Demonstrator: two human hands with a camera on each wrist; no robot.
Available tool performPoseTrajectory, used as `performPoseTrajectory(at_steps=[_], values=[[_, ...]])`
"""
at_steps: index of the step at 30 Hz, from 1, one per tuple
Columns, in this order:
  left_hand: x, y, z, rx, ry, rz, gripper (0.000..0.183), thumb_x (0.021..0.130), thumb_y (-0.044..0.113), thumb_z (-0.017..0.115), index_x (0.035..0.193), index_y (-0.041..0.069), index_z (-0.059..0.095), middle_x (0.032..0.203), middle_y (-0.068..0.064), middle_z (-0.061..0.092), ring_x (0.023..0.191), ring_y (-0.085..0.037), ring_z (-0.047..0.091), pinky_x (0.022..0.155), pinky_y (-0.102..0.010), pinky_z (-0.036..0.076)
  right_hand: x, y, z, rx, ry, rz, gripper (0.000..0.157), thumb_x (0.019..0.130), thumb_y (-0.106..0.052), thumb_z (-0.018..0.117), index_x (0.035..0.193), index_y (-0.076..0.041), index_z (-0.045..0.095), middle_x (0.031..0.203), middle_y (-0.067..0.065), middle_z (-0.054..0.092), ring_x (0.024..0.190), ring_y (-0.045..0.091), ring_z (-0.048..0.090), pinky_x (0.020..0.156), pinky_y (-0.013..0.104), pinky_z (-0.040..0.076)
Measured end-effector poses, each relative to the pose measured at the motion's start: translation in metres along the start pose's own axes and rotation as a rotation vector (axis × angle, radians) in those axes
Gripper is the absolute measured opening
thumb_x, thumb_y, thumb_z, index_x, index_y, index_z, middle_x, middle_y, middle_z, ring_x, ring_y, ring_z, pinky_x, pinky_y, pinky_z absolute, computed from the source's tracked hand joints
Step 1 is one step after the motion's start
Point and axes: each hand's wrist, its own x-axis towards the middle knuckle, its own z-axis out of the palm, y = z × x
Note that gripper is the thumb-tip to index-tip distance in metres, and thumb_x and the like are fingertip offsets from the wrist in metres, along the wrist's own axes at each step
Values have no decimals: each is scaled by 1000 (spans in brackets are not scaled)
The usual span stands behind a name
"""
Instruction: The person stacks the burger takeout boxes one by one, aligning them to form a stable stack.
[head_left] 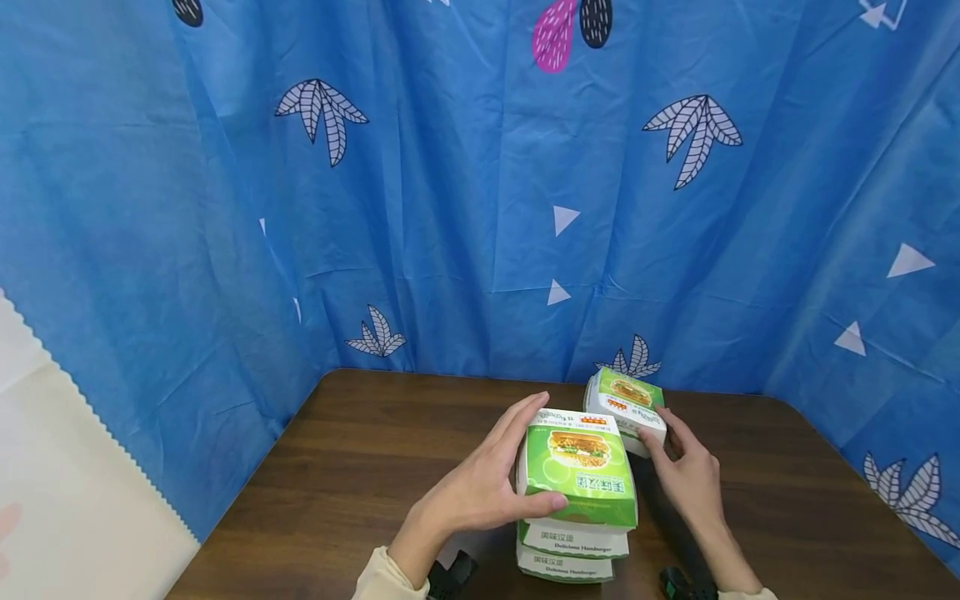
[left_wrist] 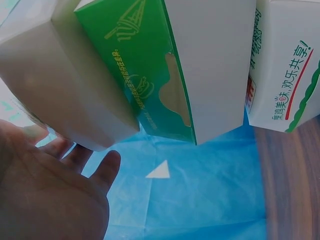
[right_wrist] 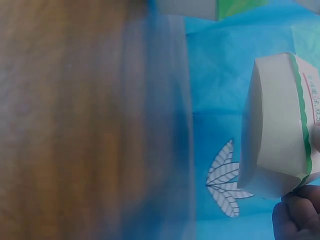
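A stack of hamburger boxes, green and white, stands near the front of the table in the head view. My left hand (head_left: 483, 479) holds the top hamburger box (head_left: 581, 471), thumb along its near side and fingers at its far left. Beneath it, a middle box (head_left: 573, 540) and a bottom box (head_left: 564, 567) show their white sides. Behind the stack on the right, my right hand (head_left: 688, 471) grips another hamburger box (head_left: 628, 404) between thumb and fingers. In the right wrist view that hamburger box (right_wrist: 282, 115) is tilted and appears raised above the table.
The dark wooden table (head_left: 375, 467) has rounded far corners. A blue patterned curtain (head_left: 465, 208) hangs close behind it and along the sides. Pale cloth (head_left: 67, 492) hangs at the left. Dark straps (head_left: 450, 575) are at my wrists.
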Motion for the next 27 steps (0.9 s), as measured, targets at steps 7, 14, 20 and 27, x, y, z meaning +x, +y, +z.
performPoseTrajectory(at_steps=[7, 14, 20, 27], values=[[0, 0, -1, -1, -2, 0, 105, 84, 56, 77, 162, 45, 8, 168, 17, 16, 143, -13, 36, 114, -49, 42, 4, -14, -9, -1, 67, -32, 54, 96, -20, 76, 146, -8, 59, 148, 23, 54, 125, 39, 61, 79, -5, 34], [-1, 0, -2, 2, 3, 0, 104, 84, 57, 76, 162, 45, 8, 168, 17, 17, 144, -13, 35, 114, -52, 41, 6, -29, -17, -7, 94, -47, 55, 94, -19, 77, 146, -11, 59, 149, 19, 55, 122, 37, 63, 79, -5, 34], [-2, 0, -3, 5, 3, 1, 104, 84, 57, 76, 162, 45, 9, 168, 17, 17, 145, -13, 35, 114, -51, 41, 6, -42, -25, 5, 107, -45, 57, 94, -22, 78, 148, -16, 59, 149, 15, 56, 122, 34, 63, 79, -4, 36], [-2, 1, -3, -1, 4, -4, 104, 84, 57, 76, 162, 45, 9, 168, 17, 17, 145, -13, 35, 114, -51, 41, 6, -56, -36, 35, 158, -49, 57, 93, -20, 79, 147, -24, 60, 148, 9, 58, 105, -25, 48, 74, -2, 41]])
